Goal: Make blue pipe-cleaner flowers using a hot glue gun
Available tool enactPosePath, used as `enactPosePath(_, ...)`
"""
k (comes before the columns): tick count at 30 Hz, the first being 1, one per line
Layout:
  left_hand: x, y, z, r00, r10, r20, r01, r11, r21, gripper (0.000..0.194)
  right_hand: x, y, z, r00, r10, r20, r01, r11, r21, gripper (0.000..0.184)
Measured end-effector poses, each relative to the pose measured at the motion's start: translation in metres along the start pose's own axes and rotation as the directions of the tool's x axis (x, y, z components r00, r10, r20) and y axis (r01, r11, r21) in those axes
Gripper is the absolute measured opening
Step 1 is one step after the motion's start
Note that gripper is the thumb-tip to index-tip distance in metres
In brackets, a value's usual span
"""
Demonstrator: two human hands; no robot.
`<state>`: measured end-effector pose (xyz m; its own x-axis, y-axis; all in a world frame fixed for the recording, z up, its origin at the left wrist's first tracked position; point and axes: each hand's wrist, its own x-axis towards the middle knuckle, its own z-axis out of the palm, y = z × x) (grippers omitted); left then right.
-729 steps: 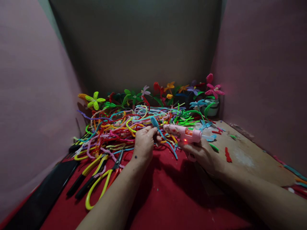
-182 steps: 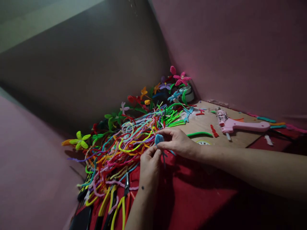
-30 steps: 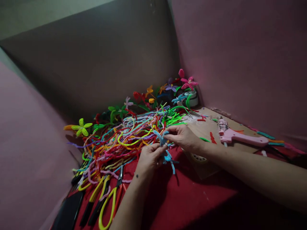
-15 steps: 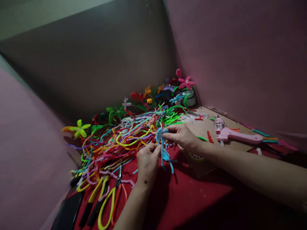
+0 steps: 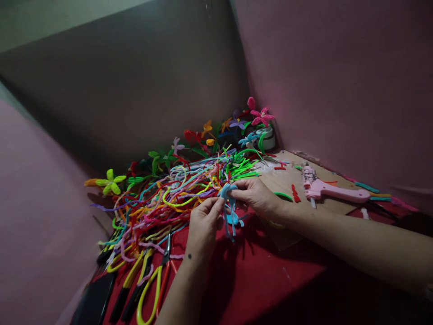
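Observation:
Between my two hands is a light blue piece of bent pipe cleaners (image 5: 232, 219), its loose ends hanging down above the red cloth (image 5: 257, 275). My left hand (image 5: 204, 221) pinches its upper left side between thumb and fingers. From the right, my right hand (image 5: 253, 194) grips the top of it with thumb and forefinger. The fingers hide part of the blue piece. Just behind my hands spreads a heap of many-coloured pipe cleaners (image 5: 162, 203).
Scissors (image 5: 158, 275) and yellow-and-black pliers (image 5: 130, 282) lie at the front left, near a black flat object (image 5: 96, 293). A pink glue gun (image 5: 334, 192) rests on a brown board (image 5: 270, 180) to the right. Pipe-cleaner flowers (image 5: 260, 117) line the back wall.
My left hand has moved up along the blue piece, closer to my right hand. The dangling blue ends have swung and turned. My right hand has barely shifted.

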<state>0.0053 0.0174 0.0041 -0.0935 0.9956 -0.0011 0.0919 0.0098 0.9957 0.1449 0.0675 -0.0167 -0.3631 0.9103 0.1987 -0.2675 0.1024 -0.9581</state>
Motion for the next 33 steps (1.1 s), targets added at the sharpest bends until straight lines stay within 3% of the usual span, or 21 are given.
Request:
enactPosePath(7,0.000,-0.005,-0.002,1.000,0.025,-0.015,-0.024,0.995,0.093,0.026,-0.004,-0.001,0.002,1.000,0.027,0.013,-0.027,0.999,0.033,0.018)
enactPosePath(14,0.001,-0.007,-0.002,0.998,-0.032,0.053,0.030,0.999,0.042,0.027,-0.004,0.000,0.003,1.000,-0.010,0.021,0.011,1.000,-0.012,0.013)
enactPosePath(22,0.002,-0.005,-0.006,0.998,-0.053,0.046,0.051,0.998,0.044,0.019,-0.004,0.001,0.004,0.995,-0.018,0.103,0.018,1.000,-0.003,0.017)
enactPosePath(25,0.005,-0.004,-0.011,0.996,-0.091,0.017,0.092,0.995,-0.042,0.018,-0.004,-0.007,0.002,0.999,0.004,0.038,-0.003,1.000,-0.008,0.026)
enactPosePath(28,0.011,-0.007,-0.020,0.989,-0.144,-0.012,0.142,0.982,-0.129,0.021,-0.004,-0.022,-0.007,0.994,-0.067,-0.090,0.055,0.990,-0.133,0.026)
enactPosePath(30,0.014,-0.011,-0.026,0.985,-0.170,-0.030,0.163,0.974,-0.159,0.021,-0.008,-0.033,-0.020,0.979,-0.170,-0.112,0.129,0.943,-0.306,0.021)
enactPosePath(33,0.018,-0.016,-0.030,0.980,-0.190,-0.052,0.181,0.973,-0.143,0.022,-0.026,-0.045,-0.051,0.942,-0.331,-0.060,0.215,0.730,-0.649,0.023)
